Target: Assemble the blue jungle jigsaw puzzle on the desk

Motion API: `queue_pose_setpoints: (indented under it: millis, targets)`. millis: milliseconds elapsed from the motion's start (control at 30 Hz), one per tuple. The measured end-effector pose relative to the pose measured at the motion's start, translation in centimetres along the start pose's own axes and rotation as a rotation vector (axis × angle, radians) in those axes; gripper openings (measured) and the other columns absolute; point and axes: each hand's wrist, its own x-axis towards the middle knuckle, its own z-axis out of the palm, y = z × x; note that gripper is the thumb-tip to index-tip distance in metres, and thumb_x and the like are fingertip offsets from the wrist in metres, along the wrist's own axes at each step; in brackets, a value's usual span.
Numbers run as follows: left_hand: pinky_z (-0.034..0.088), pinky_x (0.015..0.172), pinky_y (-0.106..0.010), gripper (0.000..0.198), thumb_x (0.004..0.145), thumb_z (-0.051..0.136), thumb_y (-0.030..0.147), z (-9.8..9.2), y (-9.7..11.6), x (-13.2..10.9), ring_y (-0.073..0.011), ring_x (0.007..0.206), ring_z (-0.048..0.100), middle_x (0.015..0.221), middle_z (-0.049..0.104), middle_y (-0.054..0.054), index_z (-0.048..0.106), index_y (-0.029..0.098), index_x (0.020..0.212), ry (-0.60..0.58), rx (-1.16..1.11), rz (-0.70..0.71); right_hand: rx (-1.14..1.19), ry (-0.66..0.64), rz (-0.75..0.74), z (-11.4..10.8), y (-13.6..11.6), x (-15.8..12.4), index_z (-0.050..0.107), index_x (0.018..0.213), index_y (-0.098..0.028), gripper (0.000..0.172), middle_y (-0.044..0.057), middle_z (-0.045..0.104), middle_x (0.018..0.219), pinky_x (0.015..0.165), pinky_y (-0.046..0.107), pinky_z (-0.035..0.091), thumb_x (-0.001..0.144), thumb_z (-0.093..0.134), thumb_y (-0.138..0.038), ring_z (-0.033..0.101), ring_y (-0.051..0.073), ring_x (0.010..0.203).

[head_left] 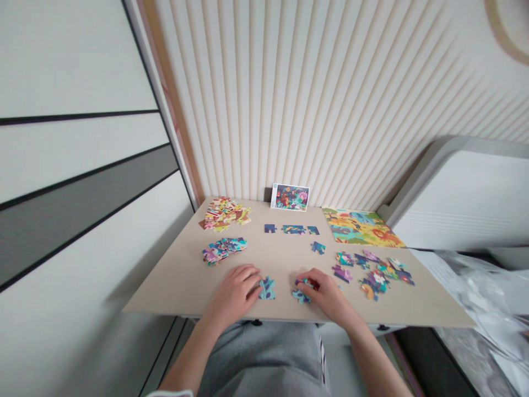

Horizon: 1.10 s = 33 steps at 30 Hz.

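Observation:
My left hand (239,288) rests on the table with its fingers loosely bent and apart. Its fingertips touch the left edge of a light-blue puzzle piece (268,288) with dark leaf shapes, which lies flat. To the right, my right hand (321,289) pinches a puzzle piece (305,282) with purple and teal on it, partly hidden by the fingers. Just under that hand lies another teal puzzle piece (301,297). Farther back are a joined strip of dark-blue pieces (293,229), a single dark-blue piece (270,228) and a blue piece (318,247).
A picture card (292,197) leans at the back wall. Two piles, red-yellow pieces (225,214) and blue-purple pieces (223,251), lie at left. Scattered pieces (377,280) and a finished yellow animal puzzle (359,226) lie at right. Clear plastic wrapping (483,292) sits beyond the table's right edge.

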Motion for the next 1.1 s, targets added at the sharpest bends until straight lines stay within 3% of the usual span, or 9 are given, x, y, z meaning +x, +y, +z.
queue_pose_setpoints:
  millis: [133,267,400,567,900,1100]
  targets:
    - [0.05,0.104,-0.046,0.02,0.094,0.059,0.025,0.1,-0.1,0.0,-0.0258,0.117,0.061,0.119,0.068,-0.007,0.068,0.026,0.112,0.021,-0.007,0.005,0.352,-0.003,0.121,1.2,0.2,0.0,0.066,0.098,-0.02,0.033,0.0,0.066,0.074,0.056,0.026,0.049,0.087,0.068,-0.051,0.061,0.015,0.061]
    - [0.05,0.104,-0.047,0.019,0.094,0.059,0.024,0.1,-0.1,-0.1,-0.0262,0.118,0.06,0.12,0.067,-0.007,0.068,0.026,0.111,0.008,-0.005,-0.005,0.579,-0.029,0.168,3.3,0.0,0.1,0.058,0.113,-0.023,0.046,-0.001,0.069,0.08,0.057,0.027,0.052,0.082,0.074,-0.053,0.068,0.016,0.062]
    - [0.049,0.105,-0.048,0.019,0.095,0.059,0.024,-0.1,0.1,0.0,-0.0265,0.119,0.059,0.121,0.066,-0.007,0.067,0.026,0.112,-0.024,0.003,-0.021,0.451,-0.009,0.138,4.4,-0.7,0.4,0.062,0.113,-0.02,0.038,0.0,0.071,0.077,0.061,0.028,0.052,0.086,0.07,-0.047,0.069,0.017,0.063]
    - [0.048,0.106,-0.048,0.02,0.095,0.061,0.023,-0.3,0.3,0.0,-0.0267,0.121,0.058,0.122,0.066,-0.007,0.067,0.025,0.113,-0.043,0.015,-0.031,0.21,0.026,0.139,4.7,-1.3,0.8,0.068,0.107,-0.021,0.027,0.001,0.073,0.075,0.055,0.027,0.047,0.089,0.066,-0.041,0.063,0.016,0.055]
    - [0.047,0.107,-0.047,0.02,0.094,0.063,0.023,-0.1,0.1,-0.1,-0.0265,0.121,0.057,0.123,0.066,-0.007,0.067,0.025,0.114,-0.038,0.006,-0.03,-0.12,0.135,0.037,5.1,-2.6,0.5,0.07,0.098,-0.022,0.014,0.005,0.073,0.087,0.069,0.03,0.048,0.088,0.065,-0.029,0.066,0.02,0.074]
    - [0.048,0.108,-0.047,0.02,0.094,0.064,0.024,0.1,-0.1,-0.1,-0.0259,0.122,0.057,0.123,0.067,-0.006,0.067,0.025,0.114,-0.026,0.001,-0.021,-0.236,0.12,0.028,5.3,-3.1,0.1,0.067,0.096,-0.02,0.007,0.004,0.068,0.09,0.077,0.03,0.049,0.089,0.065,-0.022,0.067,0.02,0.082]
